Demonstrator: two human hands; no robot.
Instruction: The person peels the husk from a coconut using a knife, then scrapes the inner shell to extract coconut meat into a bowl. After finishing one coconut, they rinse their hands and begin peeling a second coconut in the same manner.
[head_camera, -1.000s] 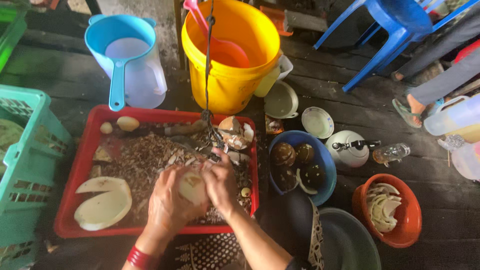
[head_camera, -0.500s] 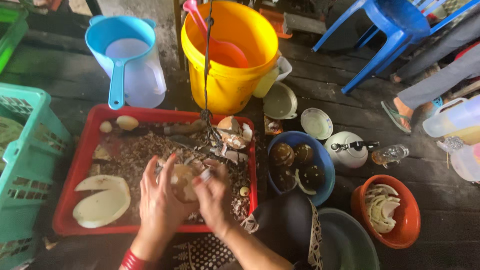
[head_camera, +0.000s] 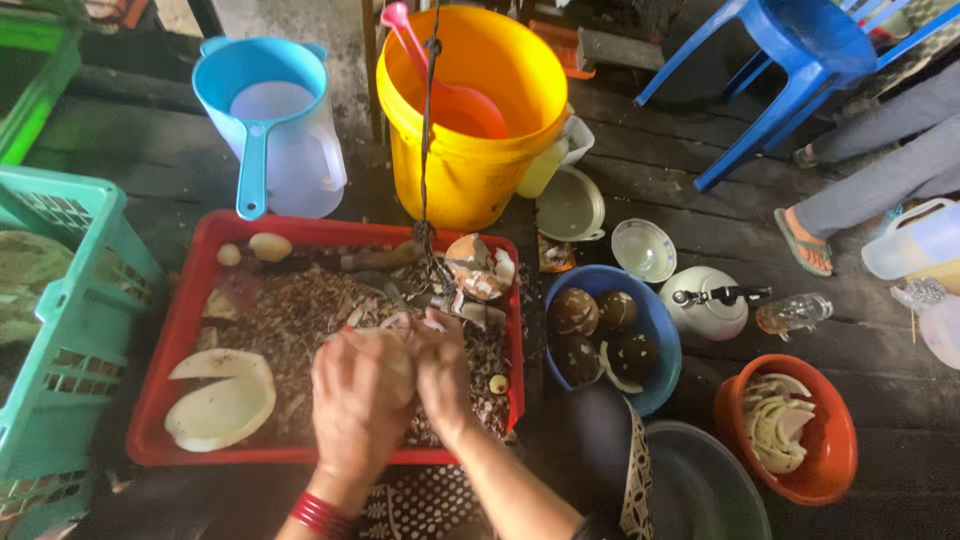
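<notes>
While both hands press together over the red tray (head_camera: 160, 400), I note left hand (head_camera: 360, 400) and right hand (head_camera: 445, 370) clenched around a pale coconut piece (head_camera: 392, 325).

We count one red tray (head_camera: 180, 330), one yellow bucket (head_camera: 470, 170), two blue chairs (head_camera: 790, 60), three dark coconuts (head_camera: 590, 325) and two hands (head_camera: 395, 385).

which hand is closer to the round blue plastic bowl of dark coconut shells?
Right. The right hand is just left of the round blue plastic bowl; the left hand sits farther left, over the red tray.
</notes>
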